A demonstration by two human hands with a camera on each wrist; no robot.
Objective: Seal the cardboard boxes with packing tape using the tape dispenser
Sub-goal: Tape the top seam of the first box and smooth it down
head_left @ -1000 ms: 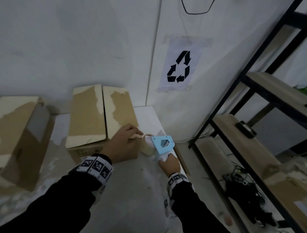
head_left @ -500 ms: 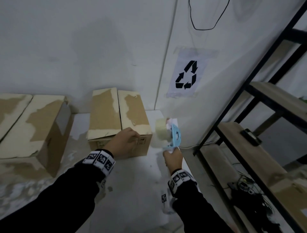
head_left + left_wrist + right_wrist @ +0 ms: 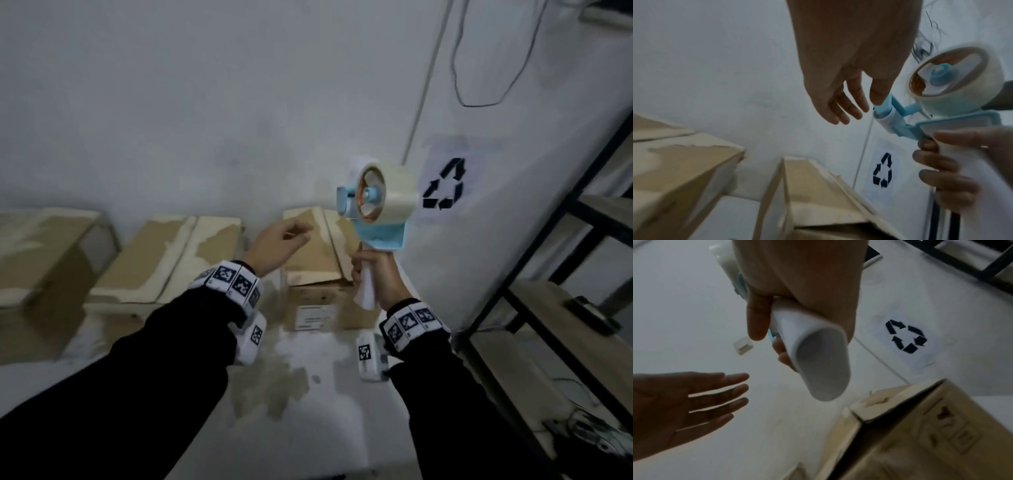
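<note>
Behind both hands a pale wall [image 3: 205, 102] fills the back, and off to the right hand's outer side stands a dark-framed shelf rack [image 3: 565, 274] with wooden boards. Below the hands runs a white table [image 3: 325, 377], stained in patches. Three cardboard boxes sit on it: the far-left box [image 3: 44, 246] well out past the left hand, the middle box [image 3: 164, 260] just beyond the left wrist, and the nearest box [image 3: 318, 267] right between and under the two hands, its top flaps folded shut with a bare seam showing. On the wall just beyond the right hand, a recycling sign [image 3: 445, 185] on paper.

Up in the air, the tape dispenser [image 3: 380, 212], blue frame, cream tape roll [image 3: 394, 195] on its hub, held upright above the nearest box and clear of it. The right hand [image 3: 373, 274] has its fingers wrapped tight round the white handle, thumb along the side. The left hand [image 3: 277, 246] hangs free beside it, fingers spread and relaxed, holding nothing; in the left wrist view its fingertips [image 3: 877, 97] come right up by the dispenser's front roller, though contact there is hard to call.
</note>
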